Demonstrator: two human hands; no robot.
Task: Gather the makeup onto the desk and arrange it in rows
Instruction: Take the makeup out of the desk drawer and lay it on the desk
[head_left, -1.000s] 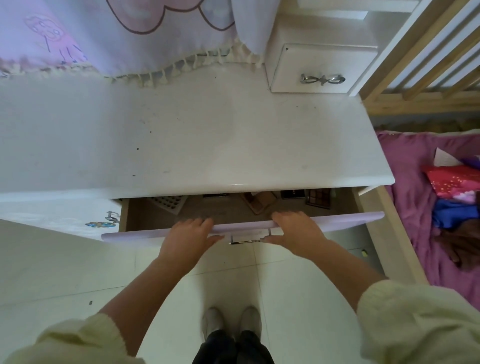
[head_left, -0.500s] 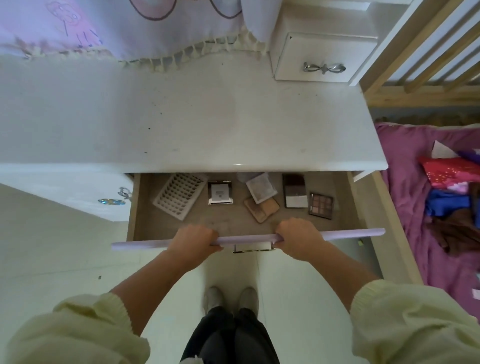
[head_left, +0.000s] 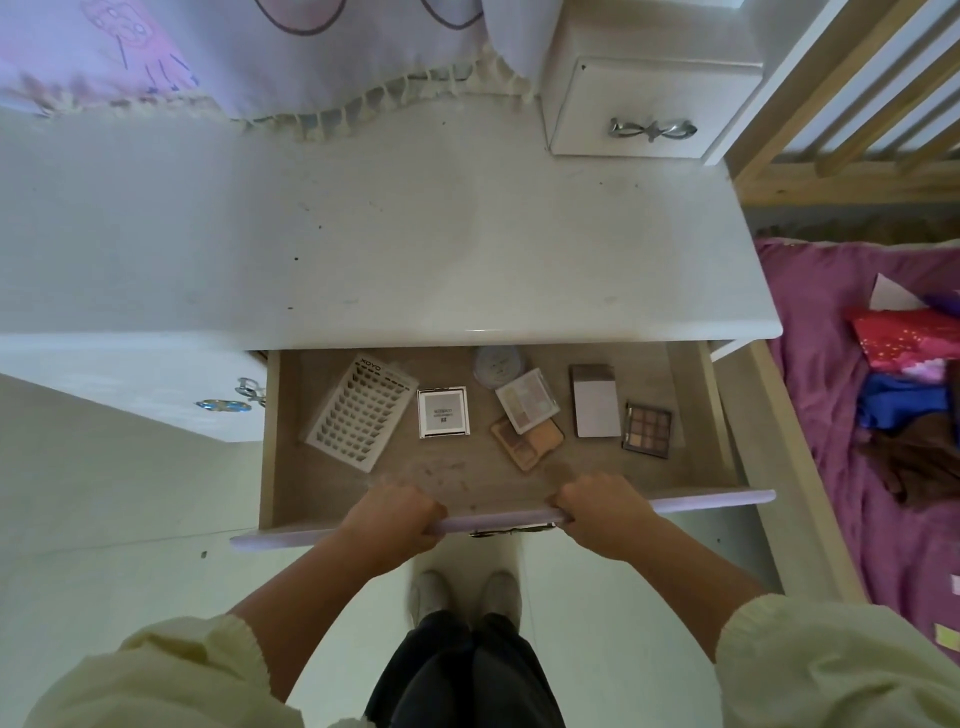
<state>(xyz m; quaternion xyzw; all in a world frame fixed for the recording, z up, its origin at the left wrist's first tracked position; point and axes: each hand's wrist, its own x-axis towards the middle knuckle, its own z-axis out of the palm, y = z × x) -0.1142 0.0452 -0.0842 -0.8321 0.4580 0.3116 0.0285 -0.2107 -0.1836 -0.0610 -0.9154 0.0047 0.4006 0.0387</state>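
The desk drawer (head_left: 702, 410) stands pulled out under the white desk top (head_left: 395, 249). My left hand (head_left: 390, 519) and my right hand (head_left: 602, 512) both grip its lilac front edge (head_left: 498, 516). Inside lie a white lash tray (head_left: 361, 410), a square white compact (head_left: 443, 412), a round clear jar (head_left: 496, 364), a pale palette (head_left: 527, 400) resting on a peach palette (head_left: 530, 441), a grey-white case (head_left: 595, 400) and a brown eyeshadow palette (head_left: 647, 430).
A small white drawer box (head_left: 649, 98) stands at the desk's back right. A fringed lilac cloth (head_left: 249, 57) hangs at the back. A bed with purple sheet (head_left: 831, 415) and wooden rails (head_left: 852, 104) lies to the right. My feet (head_left: 467, 592) stand on the pale floor.
Both hands have pulled the drawer out toward me. The makeup inside, mostly hidden under the desk top a second ago, now lies in full view.
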